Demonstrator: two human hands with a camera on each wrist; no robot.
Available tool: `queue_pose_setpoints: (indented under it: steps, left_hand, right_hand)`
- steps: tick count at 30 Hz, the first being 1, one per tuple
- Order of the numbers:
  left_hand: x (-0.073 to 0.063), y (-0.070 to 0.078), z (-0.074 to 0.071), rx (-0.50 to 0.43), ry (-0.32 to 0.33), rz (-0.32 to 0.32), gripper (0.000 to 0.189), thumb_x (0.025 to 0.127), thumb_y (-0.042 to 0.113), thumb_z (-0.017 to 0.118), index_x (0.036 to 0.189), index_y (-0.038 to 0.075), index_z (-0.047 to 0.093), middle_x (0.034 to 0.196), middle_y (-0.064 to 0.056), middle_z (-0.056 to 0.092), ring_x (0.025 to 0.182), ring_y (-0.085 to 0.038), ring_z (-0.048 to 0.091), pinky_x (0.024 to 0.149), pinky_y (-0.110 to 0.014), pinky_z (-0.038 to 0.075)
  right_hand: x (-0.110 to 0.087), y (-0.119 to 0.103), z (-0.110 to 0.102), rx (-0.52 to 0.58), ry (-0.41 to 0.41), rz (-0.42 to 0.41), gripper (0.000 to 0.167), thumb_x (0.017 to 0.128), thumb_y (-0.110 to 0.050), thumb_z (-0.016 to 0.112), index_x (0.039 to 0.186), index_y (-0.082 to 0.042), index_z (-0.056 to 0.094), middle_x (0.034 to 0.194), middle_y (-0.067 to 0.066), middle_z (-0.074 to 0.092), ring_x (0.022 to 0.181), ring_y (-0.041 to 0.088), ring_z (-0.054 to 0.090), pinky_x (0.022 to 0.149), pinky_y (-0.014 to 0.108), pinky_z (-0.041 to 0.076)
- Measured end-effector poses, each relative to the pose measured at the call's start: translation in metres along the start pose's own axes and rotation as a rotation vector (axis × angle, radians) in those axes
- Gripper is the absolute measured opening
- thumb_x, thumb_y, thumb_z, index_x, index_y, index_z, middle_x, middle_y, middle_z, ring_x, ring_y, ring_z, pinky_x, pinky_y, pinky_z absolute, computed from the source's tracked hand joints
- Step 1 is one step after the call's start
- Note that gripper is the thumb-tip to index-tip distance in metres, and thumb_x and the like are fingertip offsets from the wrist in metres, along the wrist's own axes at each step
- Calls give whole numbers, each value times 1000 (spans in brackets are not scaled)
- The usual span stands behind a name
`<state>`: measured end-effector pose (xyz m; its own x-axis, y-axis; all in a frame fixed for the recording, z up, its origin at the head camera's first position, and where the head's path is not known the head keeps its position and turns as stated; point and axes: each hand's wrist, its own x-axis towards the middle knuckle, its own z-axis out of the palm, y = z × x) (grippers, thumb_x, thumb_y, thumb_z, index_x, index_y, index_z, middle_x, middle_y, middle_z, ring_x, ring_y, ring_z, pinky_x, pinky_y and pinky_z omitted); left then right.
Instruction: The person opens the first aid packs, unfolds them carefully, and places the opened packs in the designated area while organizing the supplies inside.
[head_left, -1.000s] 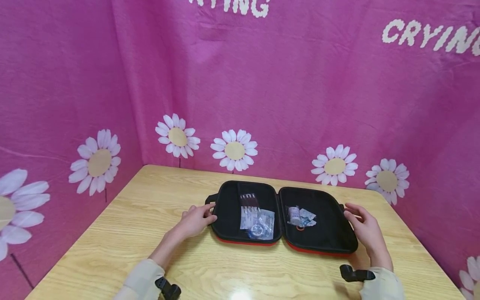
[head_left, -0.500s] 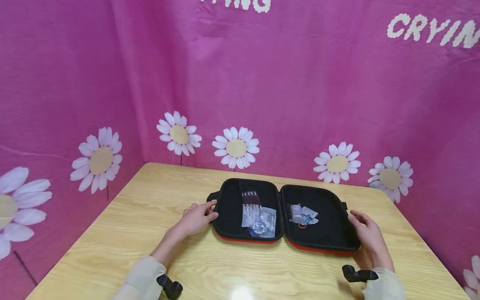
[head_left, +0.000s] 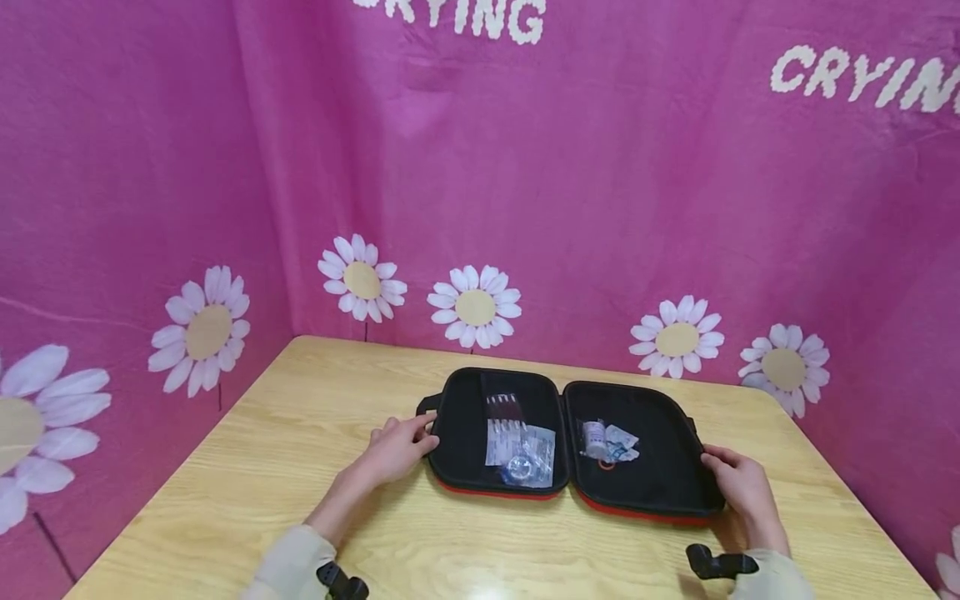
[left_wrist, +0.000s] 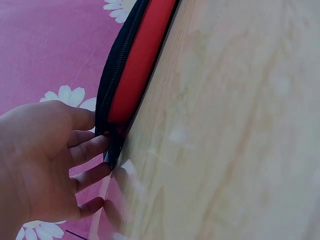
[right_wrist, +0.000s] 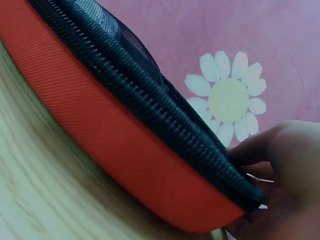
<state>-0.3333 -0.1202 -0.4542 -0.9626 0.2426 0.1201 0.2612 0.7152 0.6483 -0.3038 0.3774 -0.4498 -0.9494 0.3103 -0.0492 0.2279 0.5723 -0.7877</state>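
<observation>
A zippered red case with a black lining lies unfolded on the table, both halves facing up. Behind the mesh of its left half are white-tipped sticks and clear packets. The right half holds a small whitish cylinder, crumpled packets and an orange ring. My left hand grips the case's left edge beside the black handle, thumb on the rim. At the right edge, my right hand pinches the rim near the front corner, its fingers partly hidden behind it.
The wooden table extends in front of the case and to both sides. A pink cloth printed with daisies and white letters hangs behind the table and along its sides. Black camera mounts sit on both wrists.
My right hand has slid along the right edge toward the front corner and taken hold of the rim there. My left hand stays at the left edge. The head view has shifted slightly.
</observation>
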Motion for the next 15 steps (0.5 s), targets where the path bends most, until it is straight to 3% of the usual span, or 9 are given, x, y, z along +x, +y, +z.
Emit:
queue_pose_setpoints:
  steps: [3, 7, 10, 13, 15]
  left_hand:
    - [2, 1, -1, 4, 3, 1, 47, 98, 26, 60, 142, 11, 55, 97, 6, 72, 96, -20, 47, 88, -51, 29]
    - [4, 1, 0, 7, -8, 8, 48, 98, 27, 60, 142, 11, 55, 96, 7, 71, 96, -20, 48, 88, -51, 29]
    - [4, 0, 1, 9, -9, 3, 48, 97, 28, 60, 142, 11, 55, 97, 7, 72, 95, -20, 48, 88, -51, 30]
    - [4, 0, 1, 3, -11, -3, 48, 97, 28, 60, 142, 12, 55, 98, 7, 72, 96, -19, 47, 90, -52, 29]
    - [4, 0, 2, -1, -11, -2, 48, 97, 28, 60, 143, 11, 55, 99, 6, 72, 96, -19, 47, 90, -52, 29]
  right_hand:
    - [1, -3, 0, 32, 26, 13, 55, 103, -30, 45, 143, 8, 44, 148, 34, 39, 130, 45, 44, 104, 50, 40]
    - [-1, -5, -2, 61, 56, 40, 56, 103, -34, 45, 144, 4, 45, 149, 30, 41, 129, 38, 46, 90, 29, 41]
    - [-3, -8, -4, 146, 57, 59, 59, 102, -39, 48, 146, 0, 44, 148, 23, 46, 120, 23, 52, 83, 17, 40]
    - [-5, -11, -6, 320, 38, 80, 62, 100, -42, 54, 149, -5, 44, 128, -2, 62, 102, 0, 57, 78, 9, 44]
    - [-8, -13, -7, 464, 7, 90, 62, 98, -43, 59, 150, -12, 45, 110, -19, 62, 91, -10, 56, 77, 8, 47]
